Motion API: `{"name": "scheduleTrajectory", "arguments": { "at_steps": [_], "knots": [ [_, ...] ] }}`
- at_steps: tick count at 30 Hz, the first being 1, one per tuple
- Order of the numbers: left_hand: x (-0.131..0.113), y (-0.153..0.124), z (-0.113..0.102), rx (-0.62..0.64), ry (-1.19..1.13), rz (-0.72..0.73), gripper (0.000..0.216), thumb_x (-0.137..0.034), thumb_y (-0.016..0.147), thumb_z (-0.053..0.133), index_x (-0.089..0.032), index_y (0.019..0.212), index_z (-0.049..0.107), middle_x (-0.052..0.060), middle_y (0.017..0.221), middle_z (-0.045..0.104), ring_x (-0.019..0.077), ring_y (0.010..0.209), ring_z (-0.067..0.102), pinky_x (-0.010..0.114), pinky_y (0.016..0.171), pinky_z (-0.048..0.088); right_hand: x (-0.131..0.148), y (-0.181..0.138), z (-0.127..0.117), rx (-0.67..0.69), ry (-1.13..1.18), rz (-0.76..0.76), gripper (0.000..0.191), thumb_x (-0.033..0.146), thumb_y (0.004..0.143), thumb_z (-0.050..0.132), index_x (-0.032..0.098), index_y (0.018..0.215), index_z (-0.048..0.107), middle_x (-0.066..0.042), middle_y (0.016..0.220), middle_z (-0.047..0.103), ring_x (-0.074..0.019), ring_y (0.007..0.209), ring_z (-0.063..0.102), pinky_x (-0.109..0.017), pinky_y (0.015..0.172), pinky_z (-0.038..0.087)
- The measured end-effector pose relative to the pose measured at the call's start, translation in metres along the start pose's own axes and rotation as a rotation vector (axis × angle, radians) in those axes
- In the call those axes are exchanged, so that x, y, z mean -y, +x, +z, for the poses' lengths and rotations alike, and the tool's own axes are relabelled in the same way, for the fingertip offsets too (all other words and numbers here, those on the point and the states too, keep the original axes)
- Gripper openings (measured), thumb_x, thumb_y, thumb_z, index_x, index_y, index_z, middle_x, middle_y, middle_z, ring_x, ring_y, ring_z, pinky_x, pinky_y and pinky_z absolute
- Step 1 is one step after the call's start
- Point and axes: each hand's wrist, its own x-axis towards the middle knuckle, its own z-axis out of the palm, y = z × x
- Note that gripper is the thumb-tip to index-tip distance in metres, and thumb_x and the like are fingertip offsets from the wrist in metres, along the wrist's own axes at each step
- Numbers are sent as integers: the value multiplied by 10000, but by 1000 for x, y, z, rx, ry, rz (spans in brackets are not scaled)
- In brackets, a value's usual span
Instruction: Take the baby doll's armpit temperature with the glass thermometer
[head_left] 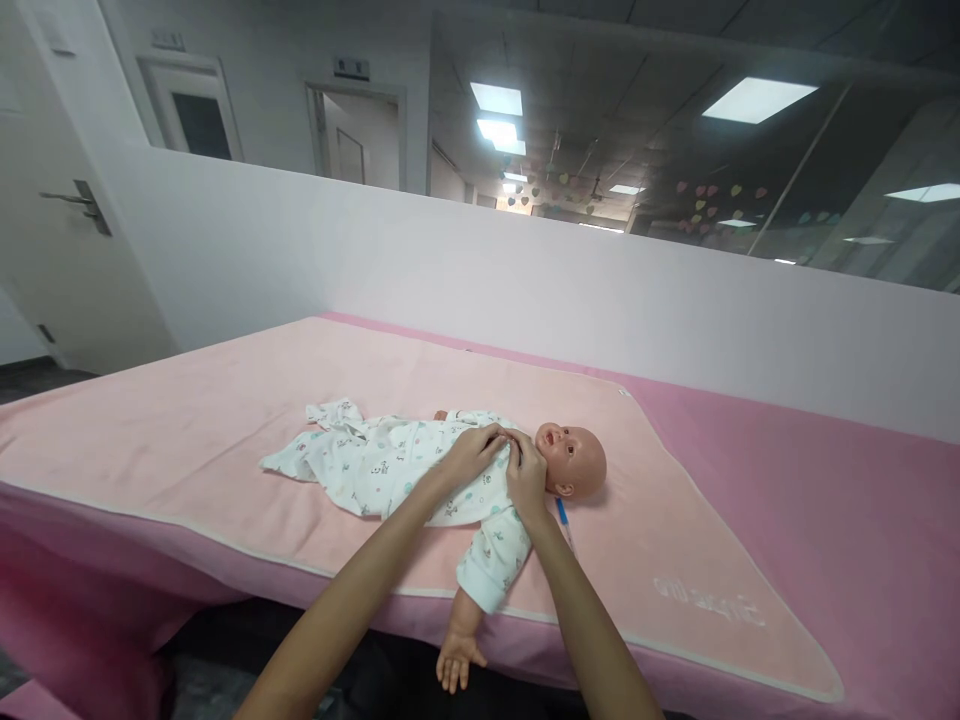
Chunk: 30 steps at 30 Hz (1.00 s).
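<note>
A baby doll (pixel 581 465) lies on its back, its head to the right and one arm hanging over the near edge of the table. It wears a white patterned romper (pixel 360 465) whose legs lie flat toward the left. My left hand (pixel 474 450) and my right hand (pixel 527 468) meet at the romper's chest, just below the doll's chin. Both have their fingers closed in a pinch on the romper's cloth; the exact spot between the fingertips is hidden. Close to the doll's neck lies a thin blue-and-white stick (pixel 562 512), partly covered by my right forearm.
A peach blanket (pixel 225 400) with a pale border covers much of the pink table (pixel 787 450). A white half-wall (pixel 525 280) with glass above runs along the back. At the left stands a door (pixel 67 200) with a metal handle.
</note>
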Motion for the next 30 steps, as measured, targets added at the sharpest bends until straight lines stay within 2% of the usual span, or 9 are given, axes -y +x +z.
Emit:
{"name": "scheduleTrajectory", "arguments": {
  "at_steps": [7,14,17,24,27,30],
  "knots": [
    [-2,0,-1,11,-11,27,167,-239,778,471,-185,903,569,14,807,625,168,753,562,258,680,417,3,-1,0,-45,5,31,282,165,839,352,185,959,607,-59,932,655,-166,884,596,-294,793,462],
    [-2,1,-1,10,11,65,199,-263,840,410,-192,908,582,28,868,632,169,808,564,264,723,420,3,-3,0,-59,16,76,272,167,843,346,179,947,596,-58,904,646,-163,864,594,-285,772,467],
    [-2,1,-1,2,30,64,208,-261,848,393,-192,893,585,33,872,631,171,805,562,271,726,419,3,-3,0,-68,43,48,257,157,823,367,172,948,591,-64,884,641,-165,844,597,-286,758,479],
    [-5,-1,2,-27,187,123,184,-213,834,406,-200,914,570,41,875,630,182,803,554,303,757,403,4,-4,3,-101,14,34,258,142,819,383,173,974,587,-76,915,648,-171,852,608,-299,759,498],
    [-5,-3,-3,-118,272,182,194,-206,837,402,-199,919,577,49,863,635,187,809,555,324,787,390,4,-5,4,-136,-24,4,257,147,823,385,167,983,585,-81,925,652,-171,867,614,-305,772,502],
    [1,-7,-17,-352,279,155,195,-220,838,405,-197,916,581,53,858,637,189,829,553,326,801,388,4,-6,4,-178,-31,-16,253,145,830,383,159,993,576,-85,941,651,-165,893,613,-297,782,506]
  ]
}}
